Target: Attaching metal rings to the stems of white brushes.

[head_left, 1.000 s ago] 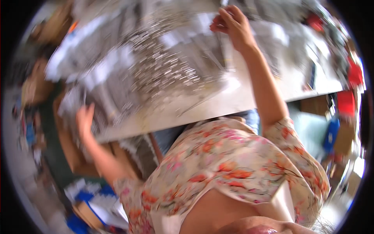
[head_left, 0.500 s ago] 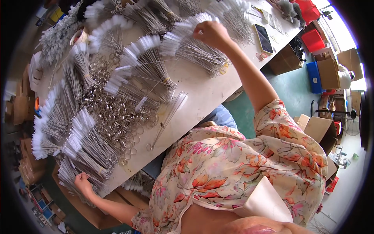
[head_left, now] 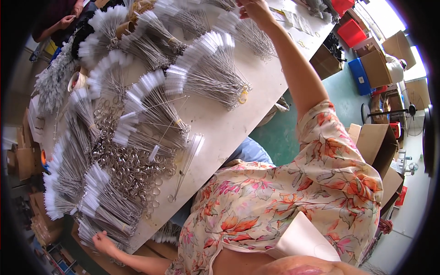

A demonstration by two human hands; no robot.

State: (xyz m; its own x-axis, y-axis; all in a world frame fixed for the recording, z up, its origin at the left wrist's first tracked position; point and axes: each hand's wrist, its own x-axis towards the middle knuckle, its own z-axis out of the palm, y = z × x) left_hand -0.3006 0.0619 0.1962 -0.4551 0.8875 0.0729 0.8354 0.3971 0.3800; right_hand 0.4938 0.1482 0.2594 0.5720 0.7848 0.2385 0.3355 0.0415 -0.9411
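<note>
At the table's lower left corner my left hand (head_left: 104, 242) rests against a bundle of thin wire brushes (head_left: 91, 229) with white bristles. Its fingers are bent closed, and what lies between them is hidden. My right arm reaches across to the far side, where my right hand (head_left: 253, 10) is partly cut off by the upper edge. Its fingers are loosely apart, with nothing visible in them. Below it lies a fanned brush bundle (head_left: 256, 40). A larger brush pile (head_left: 208, 68), with a yellow ring at its looped ends, lies nearer me.
Many metal split rings (head_left: 130, 169) are heaped among the bundles. A few loose brushes (head_left: 187, 162) lie near the table (head_left: 201, 142) edge. A tape roll (head_left: 77, 81) stands farther left. Another person's hand (head_left: 68, 21) shows at upper left. Cartons (head_left: 376, 151) stand on the right.
My right hand has moved farther away toward the upper edge, leaving the large brush pile. The view has shifted, and another person's hands now show. My left hand stays at the same bundle.
</note>
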